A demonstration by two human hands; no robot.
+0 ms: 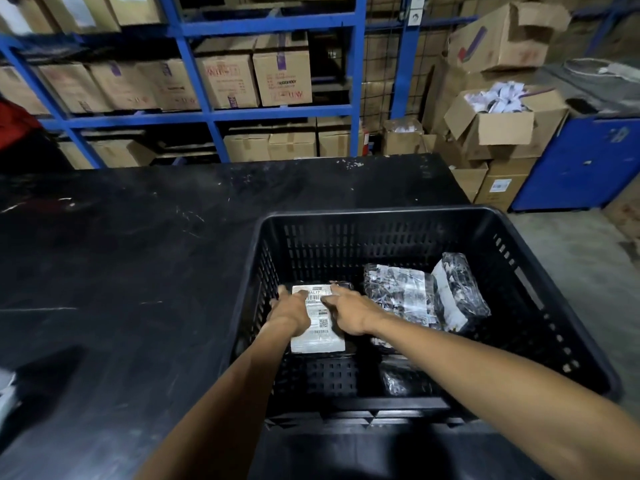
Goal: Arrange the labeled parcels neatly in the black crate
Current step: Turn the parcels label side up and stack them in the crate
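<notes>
The black crate stands on the right of a black table. Both my arms reach into it. My left hand and my right hand rest on a flat parcel with a white shipping label, lying label-up at the crate's left side. Fingers of both hands lie spread over the parcel's far end. To its right lies a second black bubble-wrapped parcel, and a third parcel leans tilted beside it. A dark wrapped parcel lies in the near part, under my right forearm.
The black table stretches left and behind the crate. Blue shelving with cardboard boxes stands beyond it. Open cardboard boxes and a blue cabinet stand at the right. A white-and-black object lies at the table's left edge.
</notes>
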